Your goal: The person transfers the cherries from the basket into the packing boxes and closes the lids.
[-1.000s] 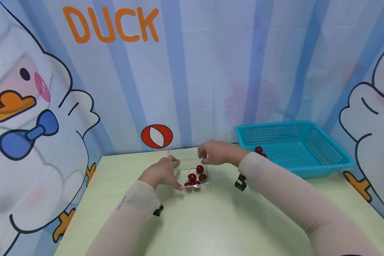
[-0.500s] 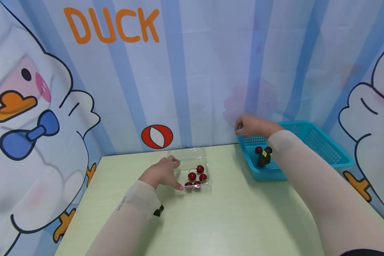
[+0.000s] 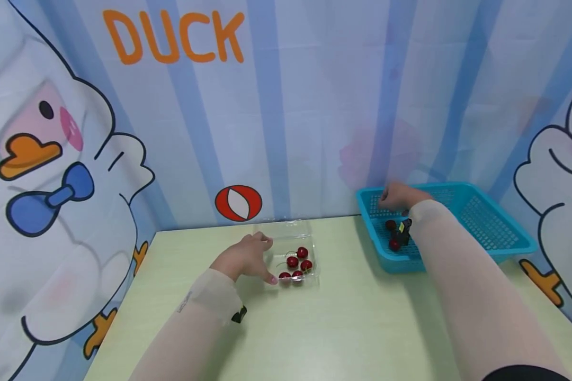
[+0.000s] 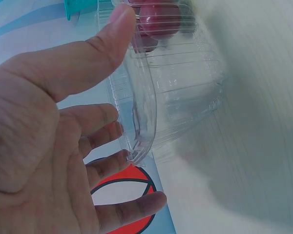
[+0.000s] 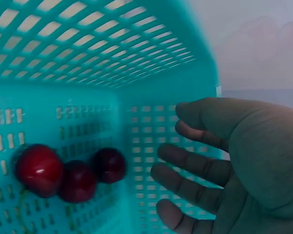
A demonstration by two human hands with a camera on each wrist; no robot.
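A clear plastic clamshell box [image 3: 286, 244] stands unlatched on the table with several dark red cherries [image 3: 292, 262] inside, some with stems. My left hand [image 3: 247, 256] rests along the left side of this box, thumb at the rim and fairly straight fingers touching the edge in the left wrist view. At the right, my right hand [image 5: 244, 161] is inside the turquoise basket [image 3: 486, 248], fingers loosely bent, nothing visible between thumb and fingertips. Three cherries [image 5: 39, 170] lie together on the basket floor beside those fingers. In the head view the wrist partly covers them.
The pale table [image 3: 343, 317] ends at a curtain [image 3: 314, 106] printed with ducks, just behind the box and basket. The basket has perforated walls and a raised rim. A black wrist camera [image 3: 404, 233] sits under the right wrist, close above the cherries.
My right hand has gone from the back of the clear box, over the basket's left rim, and down into the basket. The left hand has stayed at the box. The head view has shifted slightly.
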